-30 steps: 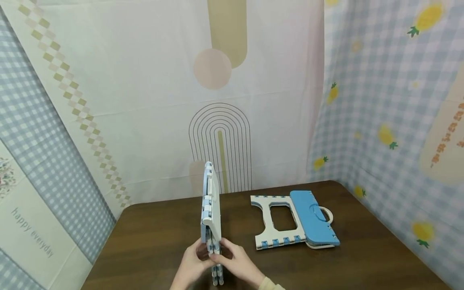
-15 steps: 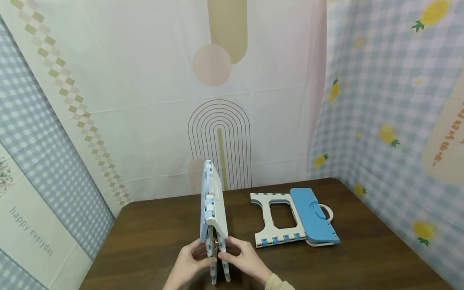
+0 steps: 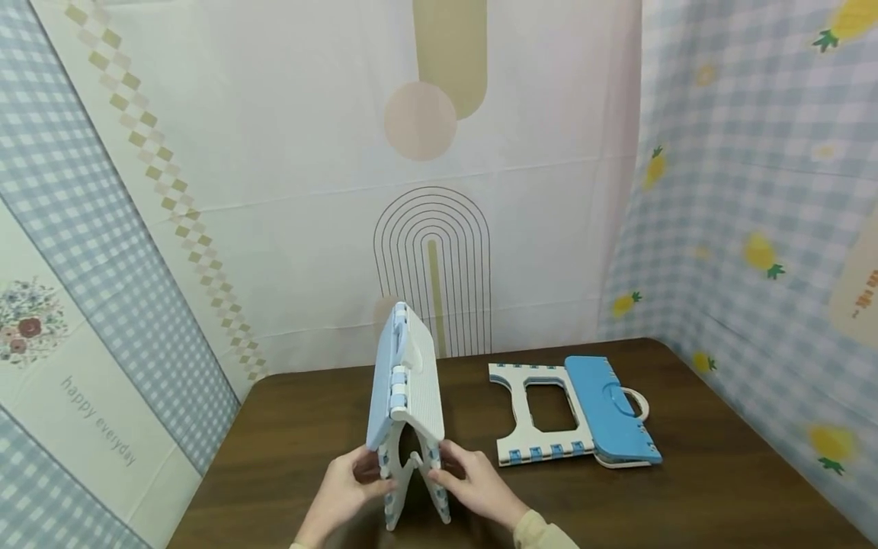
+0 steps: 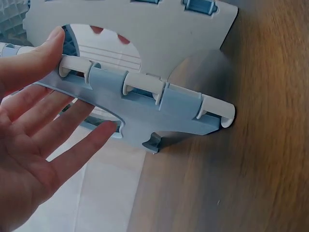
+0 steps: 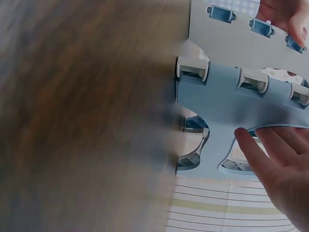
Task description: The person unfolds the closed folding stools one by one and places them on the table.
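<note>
"Fingers [image 4: 87,146], what are they doing?"

"Gripping, both sets. Left hand [image 3: 343,488] has thumb and fingers round the left leg panel [image 3: 392,507]; right hand [image 3: 476,484], same on the right leg panel [image 3: 441,501]."

"Legs of what?"

"Blue-and-white folding stool [image 3: 422,374], partly unfolded. Upright on the dark wood surface [image 3: 295,427], between the hands. Legs spread like an upside-down V, seat halves tented above, hinge at the peak."

"Anything beside it?"

"Second folding stool [image 3: 613,412], over to the person's right, apart from the first. Lying flat, folded, white carry handle [image 3: 641,404] sticking out."

"Backdrop?"

"Pale printed cloth [image 3: 309,152] behind, pineapple gingham [image 3: 727,175] on the right."
</note>
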Motion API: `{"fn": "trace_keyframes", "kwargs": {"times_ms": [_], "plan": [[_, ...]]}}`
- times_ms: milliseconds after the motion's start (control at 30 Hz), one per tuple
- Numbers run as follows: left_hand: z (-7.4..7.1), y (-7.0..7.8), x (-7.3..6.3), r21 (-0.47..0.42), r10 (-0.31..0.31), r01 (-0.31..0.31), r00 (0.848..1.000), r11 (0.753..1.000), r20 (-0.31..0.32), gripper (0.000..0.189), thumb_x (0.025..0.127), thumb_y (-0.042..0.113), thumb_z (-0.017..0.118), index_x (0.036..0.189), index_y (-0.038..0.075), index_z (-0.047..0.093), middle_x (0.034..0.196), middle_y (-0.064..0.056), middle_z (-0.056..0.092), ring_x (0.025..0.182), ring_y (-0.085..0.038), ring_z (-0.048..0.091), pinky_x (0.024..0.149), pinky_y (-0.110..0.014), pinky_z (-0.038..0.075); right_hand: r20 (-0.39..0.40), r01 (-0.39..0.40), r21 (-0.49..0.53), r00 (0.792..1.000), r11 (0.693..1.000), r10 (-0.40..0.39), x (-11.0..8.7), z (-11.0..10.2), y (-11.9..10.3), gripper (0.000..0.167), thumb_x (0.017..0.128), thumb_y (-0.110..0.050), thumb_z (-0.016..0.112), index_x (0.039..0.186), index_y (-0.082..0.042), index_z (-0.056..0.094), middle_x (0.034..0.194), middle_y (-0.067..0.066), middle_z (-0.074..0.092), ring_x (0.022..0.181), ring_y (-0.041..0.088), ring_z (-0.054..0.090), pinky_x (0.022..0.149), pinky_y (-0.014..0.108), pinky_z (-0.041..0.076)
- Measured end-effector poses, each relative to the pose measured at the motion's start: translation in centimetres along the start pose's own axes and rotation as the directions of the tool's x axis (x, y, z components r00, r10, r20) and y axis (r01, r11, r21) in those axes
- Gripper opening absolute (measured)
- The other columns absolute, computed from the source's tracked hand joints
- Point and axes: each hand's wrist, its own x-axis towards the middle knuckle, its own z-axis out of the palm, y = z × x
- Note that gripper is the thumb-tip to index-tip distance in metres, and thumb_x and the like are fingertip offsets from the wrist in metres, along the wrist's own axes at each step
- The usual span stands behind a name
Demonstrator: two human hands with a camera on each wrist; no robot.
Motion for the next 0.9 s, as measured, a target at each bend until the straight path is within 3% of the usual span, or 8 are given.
{"fn": "trace_keyframes", "kwargs": {"times_ms": [200, 467, 900], "plan": [[-1.0, -0.6, -0.1, 0.02, 0.021, -0.021, 1.0, 1.0, 0.005, 0.048, 0.076, 0.014, 0.082, 0.119, 0.001, 0.063, 0.107, -0.016, 0.073, 0.093, -0.017, 0.071, 0.079, -0.025, 0.058, 0.017, 0.027, -0.013, 0.999, 1.0, -0.027, -0.2, -0.4, 0.0, 0.043, 0.1, -0.029, 0.054, 0.133, -0.002, 0.052, 0.123, 0.02, 0.066, 0.108, 0.034, 0.068, 0.086, 0.028, 0.058], [-2.6, -1.3, -0.3, 0.074, 0.026, -0.028, 0.999, 0.997, 0.018, 0.053, 0.077, 0.018, 0.081, 0.123, 0.001, 0.062, 0.108, -0.015, 0.073, 0.093, -0.014, 0.071, 0.079, -0.022, 0.056, 0.037, 0.032, -0.024, 0.999, 0.999, -0.031, 0.1, -0.9, 0.7, 0.046, 0.099, -0.031, 0.055, 0.134, -0.002, 0.052, 0.121, 0.02, 0.067, 0.108, 0.033, 0.068, 0.087, 0.028, 0.058], [-3.6, -2.2, -0.4, 0.085, 0.052, -0.054, 0.998, 0.995, 0.028, 0.057, 0.08, 0.019, 0.079, 0.13, 0.0, 0.058, 0.115, -0.018, 0.07, 0.096, -0.015, 0.07, 0.079, -0.022, 0.056, 0.066, 0.029, -0.021, 0.997, 0.999, -0.027, 0.2, -1.6, 1.2, 0.048, 0.098, -0.033, 0.055, 0.135, -0.002, 0.052, 0.123, 0.021, 0.066, 0.107, 0.032, 0.068, 0.087, 0.03, 0.058]]}}
